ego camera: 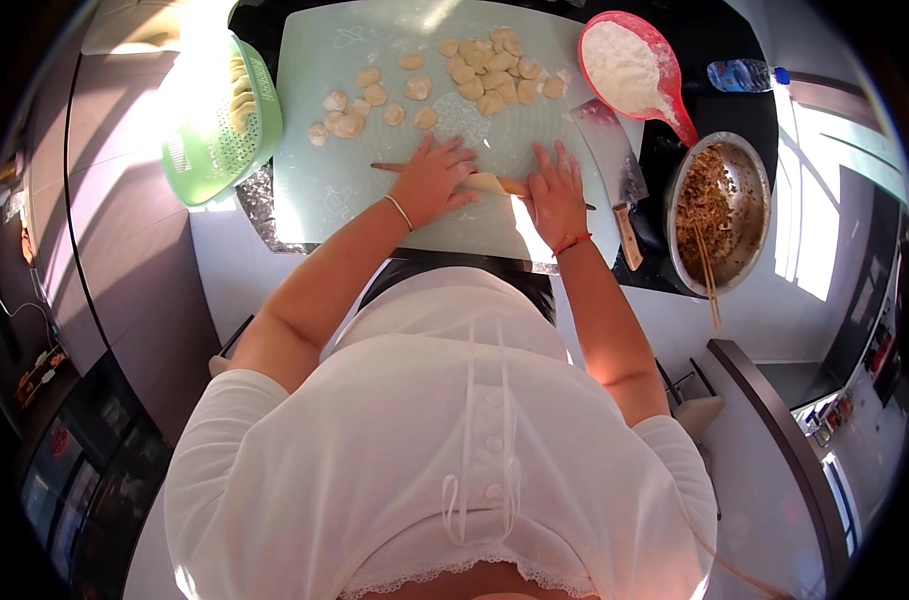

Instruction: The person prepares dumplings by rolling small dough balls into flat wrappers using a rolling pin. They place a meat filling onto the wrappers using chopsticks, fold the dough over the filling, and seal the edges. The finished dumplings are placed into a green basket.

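Observation:
A wooden rolling pin (513, 187) with tapered ends lies crosswise on the pale green silicone mat (334, 225). My left hand (433, 181) rests over its left part, fingers spread and thumb toward me. Over the right part is my right hand (556, 196), its fingers stretched forward. Between the hands a pale piece of dough (483, 182) shows at the pin; whether it lies under or around it, I cannot tell. Beyond the pin, small flattened dough pieces (418, 88) are scattered. A heap of dough pieces (492, 67) sits farther right. Both palms hide parts of the pin.
Right of the mat are a cleaver (612, 150), a red scoop of flour (627, 67) and a water bottle (743, 76). A metal bowl (758, 217) holds minced filling and chopsticks (706, 262). Left, a green basket (263, 139) contains formed dumplings (241, 94).

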`<state>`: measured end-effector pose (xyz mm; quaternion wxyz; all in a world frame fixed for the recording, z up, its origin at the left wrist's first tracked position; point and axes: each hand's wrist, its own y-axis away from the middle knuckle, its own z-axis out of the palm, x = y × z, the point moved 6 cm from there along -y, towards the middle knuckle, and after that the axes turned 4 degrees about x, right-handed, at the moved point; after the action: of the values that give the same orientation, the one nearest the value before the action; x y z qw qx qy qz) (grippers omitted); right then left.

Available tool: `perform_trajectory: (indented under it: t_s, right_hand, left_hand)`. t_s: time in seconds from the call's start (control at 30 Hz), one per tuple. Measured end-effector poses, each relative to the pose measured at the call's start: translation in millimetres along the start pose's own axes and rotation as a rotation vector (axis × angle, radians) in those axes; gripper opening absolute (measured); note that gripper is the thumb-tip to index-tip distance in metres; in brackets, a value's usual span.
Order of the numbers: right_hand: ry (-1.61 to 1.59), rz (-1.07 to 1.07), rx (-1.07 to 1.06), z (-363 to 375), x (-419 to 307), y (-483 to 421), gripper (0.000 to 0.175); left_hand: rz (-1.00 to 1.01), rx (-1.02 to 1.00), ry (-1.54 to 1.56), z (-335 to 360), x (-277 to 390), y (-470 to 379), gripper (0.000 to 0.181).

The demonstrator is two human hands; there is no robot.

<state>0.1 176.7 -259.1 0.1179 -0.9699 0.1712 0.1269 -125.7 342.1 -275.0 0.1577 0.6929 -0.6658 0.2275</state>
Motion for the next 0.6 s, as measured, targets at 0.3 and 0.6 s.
perform_trajectory:
  t_s: [0.3, 0.6]
  right_hand:
    - [-0.542, 0.415, -0.337, -1.0, -1.0, 27.7, 0.029]
    - [-1.649, 1.07, -0.592, -1.7, 4.1, 58.9, 0.027]
  left_hand:
    - [0.029, 0.118, 0.37, -25.3, 17.6, -12.4, 0.015]
    - [-0.584, 0.044, 0.954, -19.7, 12.0, 10.8, 0.029]
